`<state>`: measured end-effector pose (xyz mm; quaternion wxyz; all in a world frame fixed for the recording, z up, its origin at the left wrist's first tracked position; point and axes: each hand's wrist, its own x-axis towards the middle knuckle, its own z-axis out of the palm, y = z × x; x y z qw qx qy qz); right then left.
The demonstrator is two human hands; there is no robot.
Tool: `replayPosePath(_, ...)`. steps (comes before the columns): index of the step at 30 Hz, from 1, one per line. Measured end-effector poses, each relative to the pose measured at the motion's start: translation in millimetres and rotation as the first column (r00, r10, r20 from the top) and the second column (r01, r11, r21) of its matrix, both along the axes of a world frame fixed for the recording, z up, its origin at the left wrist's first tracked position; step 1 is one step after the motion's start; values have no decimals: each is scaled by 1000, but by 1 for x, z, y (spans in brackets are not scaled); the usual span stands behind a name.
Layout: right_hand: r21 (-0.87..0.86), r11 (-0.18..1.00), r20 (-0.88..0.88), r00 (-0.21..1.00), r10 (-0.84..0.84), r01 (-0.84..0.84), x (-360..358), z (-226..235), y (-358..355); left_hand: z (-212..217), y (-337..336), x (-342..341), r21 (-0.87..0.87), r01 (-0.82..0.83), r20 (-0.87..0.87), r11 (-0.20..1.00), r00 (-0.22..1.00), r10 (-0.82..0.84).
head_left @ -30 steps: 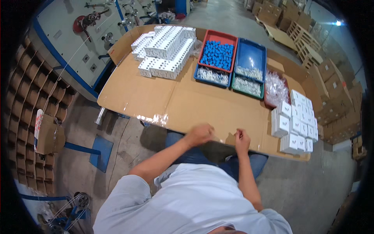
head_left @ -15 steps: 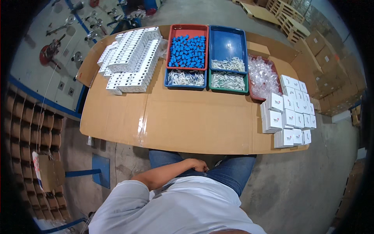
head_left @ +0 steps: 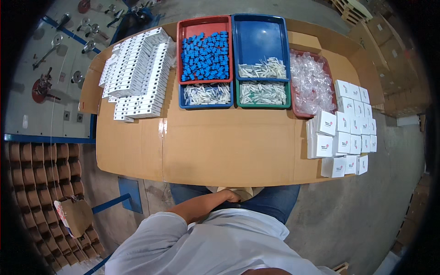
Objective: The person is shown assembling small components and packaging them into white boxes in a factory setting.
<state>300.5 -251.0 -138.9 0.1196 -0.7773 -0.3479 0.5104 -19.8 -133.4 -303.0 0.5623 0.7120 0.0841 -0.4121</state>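
Observation:
My left hand [head_left: 233, 196] is low between my thighs, below the near edge of the cardboard-topped table [head_left: 229, 151]. Its fingers curl down beside a beige, rounded thing [head_left: 247, 193] whose kind I cannot make out; the fingertips are hidden. My right hand is out of view. On the table's far side, a red tray [head_left: 181, 50] holds small blue plastic pieces [head_left: 206, 57]. Beside it is a blue tray [head_left: 260, 36] with white plugs [head_left: 263, 68]. A smaller-looking blue tray [head_left: 206, 107] and a green tray [head_left: 263, 106], partly covered, hold more white plugs.
Long stacks of white boxes [head_left: 133, 78] stand at the far left. On the right are a red tray [head_left: 305, 113] of clear plastic packets [head_left: 311, 82] and piled white boxes [head_left: 350, 121]. Cardboard dividers [head_left: 39, 174] and a blue-framed panel [head_left: 50, 101] flank the left side.
My view has shifted, so the table sits slightly lower and larger in it. The beige thing now shows beside my left hand, which stays between my thighs.

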Motion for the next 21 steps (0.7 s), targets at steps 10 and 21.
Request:
replayPosePath(10,-13,994,-190,976,-105,105,13,-35,-4,-85,-49,-28,440,-324,-25,838,928,371)
replayPosePath(21,-52,981,-335,922,-194,187,3,-87,-126,72,39,19,91,-329,-286,940,895,341)
